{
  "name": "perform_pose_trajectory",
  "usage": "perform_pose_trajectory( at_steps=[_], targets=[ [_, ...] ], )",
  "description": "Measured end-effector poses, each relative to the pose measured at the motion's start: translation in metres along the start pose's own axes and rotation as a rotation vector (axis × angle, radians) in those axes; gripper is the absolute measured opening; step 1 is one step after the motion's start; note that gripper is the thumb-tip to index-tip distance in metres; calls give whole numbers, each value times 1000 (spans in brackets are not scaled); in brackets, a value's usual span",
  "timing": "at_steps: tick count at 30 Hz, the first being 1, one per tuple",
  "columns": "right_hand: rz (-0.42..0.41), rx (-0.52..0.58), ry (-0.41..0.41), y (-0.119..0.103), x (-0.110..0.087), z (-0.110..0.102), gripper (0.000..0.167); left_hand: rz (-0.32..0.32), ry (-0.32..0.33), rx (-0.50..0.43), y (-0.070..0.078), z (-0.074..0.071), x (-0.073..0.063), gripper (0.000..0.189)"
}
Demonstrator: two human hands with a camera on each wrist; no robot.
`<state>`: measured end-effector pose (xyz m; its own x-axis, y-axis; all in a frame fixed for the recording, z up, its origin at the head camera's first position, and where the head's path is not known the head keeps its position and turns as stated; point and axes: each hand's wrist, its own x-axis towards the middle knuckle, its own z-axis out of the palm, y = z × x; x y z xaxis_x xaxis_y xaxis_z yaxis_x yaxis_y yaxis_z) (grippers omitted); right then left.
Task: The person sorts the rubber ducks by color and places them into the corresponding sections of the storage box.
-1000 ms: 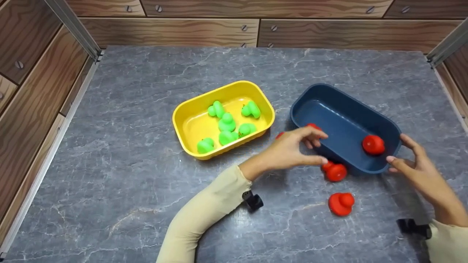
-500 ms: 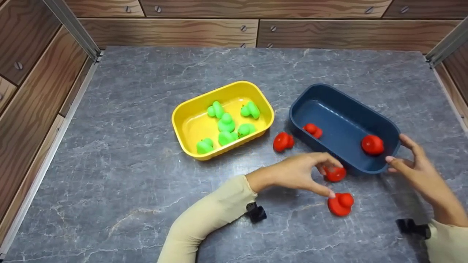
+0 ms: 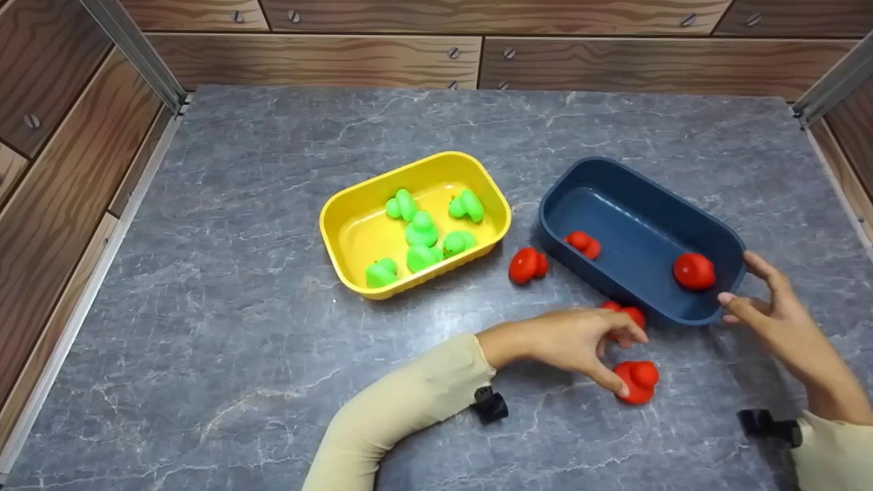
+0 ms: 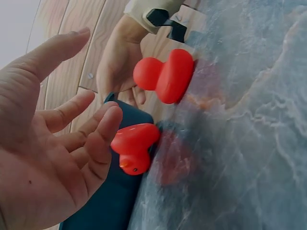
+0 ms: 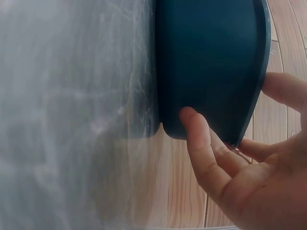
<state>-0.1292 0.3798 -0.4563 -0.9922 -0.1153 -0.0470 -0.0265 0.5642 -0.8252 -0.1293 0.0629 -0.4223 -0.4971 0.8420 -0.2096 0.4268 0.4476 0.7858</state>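
My left hand [image 3: 569,339] reaches over the table, fingers spread around a red rubber duck [image 3: 639,383]; the thumb tip overlaps the duck's left edge. In the left wrist view the palm and fingers hold nothing, and this duck [image 4: 165,75] stands apart from them. Another red duck [image 4: 137,146], partly hidden by the left hand in the head view, lies against the near side of the dark blue bin [image 3: 641,181]. At the bin's right end my right hand [image 3: 784,320] grips the rim and outer wall [image 5: 211,62]. Two red ducks [image 3: 694,271] sit inside the bin.
A yellow bin [image 3: 348,204] with several green ducks [image 3: 421,230] stands left of the blue one. Between the two bins a red duck [image 3: 527,265] lies on the grey marbled table [image 3: 204,273]. Wood-patterned panels [image 3: 307,60] enclose the back and sides.
My left hand has moved from above the blue bin's near edge down to the nearest red duck, uncovering a duck in the bin and one between the bins. The right hand stays put.
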Motion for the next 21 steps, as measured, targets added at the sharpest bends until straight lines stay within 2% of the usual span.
perform_pose_trajectory(
  at_steps=[4,6,10,17,21],
  targets=[
    [8,7,2,1,0,1,76,-20,-18,71,1,4,6,66],
    [8,11,-6,-13,-4,2,75,-24,-25,99,1,6,8,66],
    [-2,15,-14,-24,-7,4,75,-31,-53,128,0,9,14,67],
    [15,44,-1,-22,-6,5,74,-55,-94,140,2,14,23,68],
    [-16,45,-19,-22,-6,4,74,-62,-126,170,4,16,26,68]
  ],
)
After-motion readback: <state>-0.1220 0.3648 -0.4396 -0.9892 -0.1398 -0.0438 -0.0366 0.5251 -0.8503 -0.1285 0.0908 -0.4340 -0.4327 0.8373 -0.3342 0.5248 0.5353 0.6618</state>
